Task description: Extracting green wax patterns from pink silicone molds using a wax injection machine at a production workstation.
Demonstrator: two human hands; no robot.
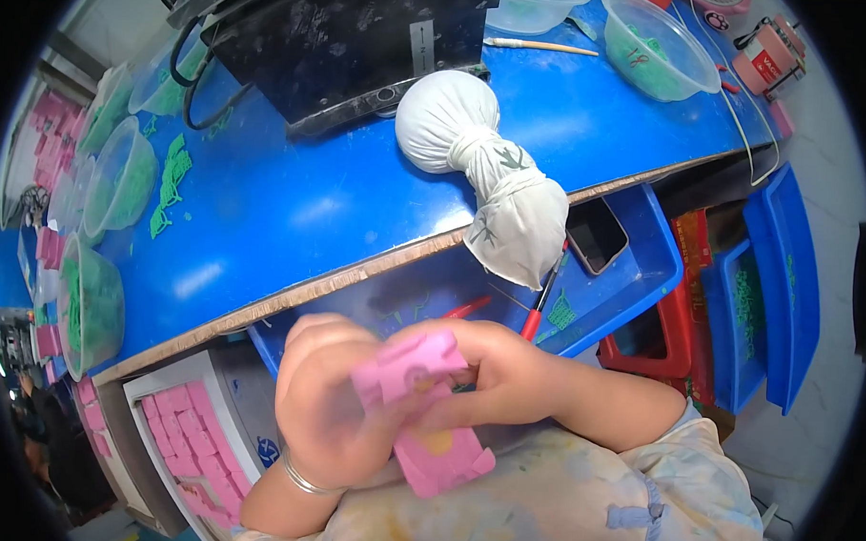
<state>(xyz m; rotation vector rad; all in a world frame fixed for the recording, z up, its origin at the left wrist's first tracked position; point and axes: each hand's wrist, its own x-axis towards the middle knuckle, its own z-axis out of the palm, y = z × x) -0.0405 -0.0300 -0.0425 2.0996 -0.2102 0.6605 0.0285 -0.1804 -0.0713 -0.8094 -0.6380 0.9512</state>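
Observation:
Both hands grip a pink rubber mold (pixel 450 467) in front of my body, above the front of the pulled-out blue tray. My left hand (pixel 328 400), with a bracelet at its wrist, is closed on the mold's left side and somewhat blurred. From the right, my right hand (pixel 511 369) closes its fingers and thumb on the mold. Pink parts show above and below the fingers, with yellowish patches on them; whether they are separate halves I cannot tell. Beyond the hands, a knotted white cloth bag (pixel 448 123) lies over the blue table's edge.
The blue tray (pixel 657 269) holds a phone (pixel 596 236), a red-handled tool (pixel 533 322) and green bits. Clear bowls of green pieces (pixel 660 49) stand on the blue table (pixel 310 228). A black machine (pixel 355 58) is at the back. Pink molds (pixel 194 434) fill a box at lower left.

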